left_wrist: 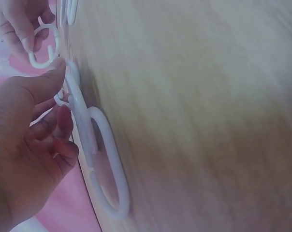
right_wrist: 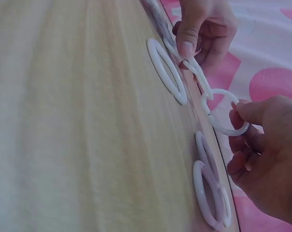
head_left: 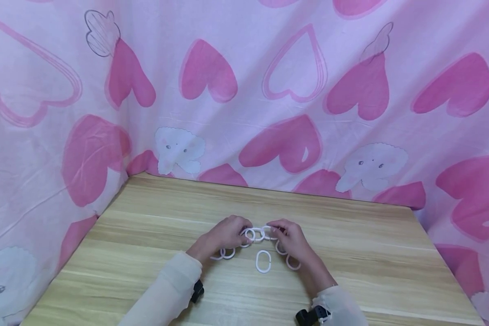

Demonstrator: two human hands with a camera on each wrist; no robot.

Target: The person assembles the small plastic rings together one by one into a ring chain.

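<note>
White link ring [right_wrist: 228, 132] is pinched between thumb and fingers of the right hand [head_left: 291, 237], fingers curled. Chain links [right_wrist: 200, 76] are pinched by the left hand [head_left: 230, 233], thumb pressed against fingers. Both hands are held over the middle of the surface [head_left: 371, 253], about midway between its left and right edges. Key relation, as judged: the right hand's ring is set directly beside the left hand's chain end, toward the right edge, and the two are overlapped in the right wrist view; whether ring and chain are hooked or only touching cannot be told. The chain is run roughly left to right between the hands, so its long axis is lined up with the far edge. A loose oval link [head_left: 257, 262] is laid flat between the hands, toward the near edge, long axis pointed from near to far edge; neither hand is clearly nearer. More links [head_left: 229, 258] are seen beside the left wrist, and a further pair [head_left: 293, 269] beside the right one; their join to the held pieces is hidden. Beyond the far edge, a pink heart-print cloth [head_left: 208, 68] is hung.
</note>
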